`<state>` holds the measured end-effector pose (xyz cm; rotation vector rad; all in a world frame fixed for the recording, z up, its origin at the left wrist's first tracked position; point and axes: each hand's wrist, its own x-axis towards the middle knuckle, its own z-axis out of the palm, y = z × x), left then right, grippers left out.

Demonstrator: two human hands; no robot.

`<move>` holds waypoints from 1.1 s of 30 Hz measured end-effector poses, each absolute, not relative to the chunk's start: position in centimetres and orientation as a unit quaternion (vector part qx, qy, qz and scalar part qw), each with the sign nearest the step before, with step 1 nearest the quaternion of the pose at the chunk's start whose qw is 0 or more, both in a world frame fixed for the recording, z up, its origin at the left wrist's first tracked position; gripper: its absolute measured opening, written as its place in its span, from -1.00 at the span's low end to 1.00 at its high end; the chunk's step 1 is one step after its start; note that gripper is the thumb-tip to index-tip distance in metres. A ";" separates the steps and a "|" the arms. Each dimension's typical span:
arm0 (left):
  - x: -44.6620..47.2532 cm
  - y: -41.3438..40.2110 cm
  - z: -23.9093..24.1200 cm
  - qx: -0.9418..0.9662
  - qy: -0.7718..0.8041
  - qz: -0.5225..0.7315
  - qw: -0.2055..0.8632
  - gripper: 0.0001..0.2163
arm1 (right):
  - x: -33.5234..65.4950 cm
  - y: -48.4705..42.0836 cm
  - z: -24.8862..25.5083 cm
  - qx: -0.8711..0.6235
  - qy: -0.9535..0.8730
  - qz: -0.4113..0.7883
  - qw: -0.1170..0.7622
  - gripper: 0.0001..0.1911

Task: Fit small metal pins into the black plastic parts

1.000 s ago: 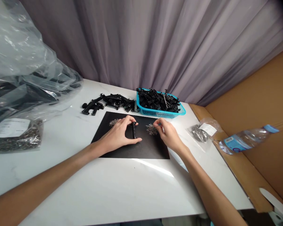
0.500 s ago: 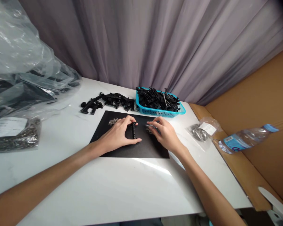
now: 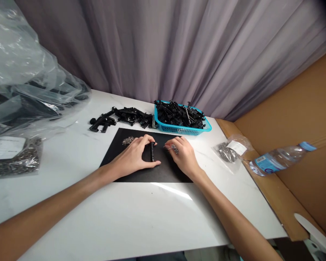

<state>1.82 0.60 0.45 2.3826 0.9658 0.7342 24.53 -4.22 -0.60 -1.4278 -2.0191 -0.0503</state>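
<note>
My left hand (image 3: 133,154) grips a narrow black plastic part (image 3: 152,152) by its two ends, thumb at the near end and fingertips at the far end, over the black mat (image 3: 149,176). To its right, my right hand (image 3: 185,154) has thumb and fingers pinched together beside a small pile of tiny metal pieces (image 3: 175,148). Whatever sits between those fingertips is too small to make out. Another pile of tiny metal pieces (image 3: 127,140) lies on the mat beyond my left hand.
Behind the mat stand a blue basket (image 3: 179,129) full of black plastic parts and a loose heap of similar parts (image 3: 130,115). Clear bags lie left, one holding metal pieces (image 3: 24,157). At right are a small bag (image 3: 228,152), a plastic bottle (image 3: 282,159) and cardboard (image 3: 296,108).
My right hand's fingers have drawn together and shifted slightly left, off the metal pile. My left hand keeps its hold on the black plastic part. The whole view has shifted a little.
</note>
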 end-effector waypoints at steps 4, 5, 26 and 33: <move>1.8 0.6 0.5 0.870 0.353 0.252 0.237 -0.44 | 25.3 -4.4 -0.4 -0.550 -0.745 0.049 0.375 -0.84; 1.7 0.5 0.6 0.868 0.354 0.248 0.243 -0.43 | 25.6 -4.5 -0.3 -0.555 -0.736 0.064 0.382 -0.84; 2.6 -0.6 1.1 0.828 0.330 0.234 0.389 -0.38 | 25.8 -5.3 0.5 -0.546 -0.717 0.179 0.394 -0.90; 2.7 -0.4 0.6 0.822 0.336 0.258 0.381 -0.38 | 24.9 -5.3 0.3 -0.551 -0.698 0.189 0.417 -0.88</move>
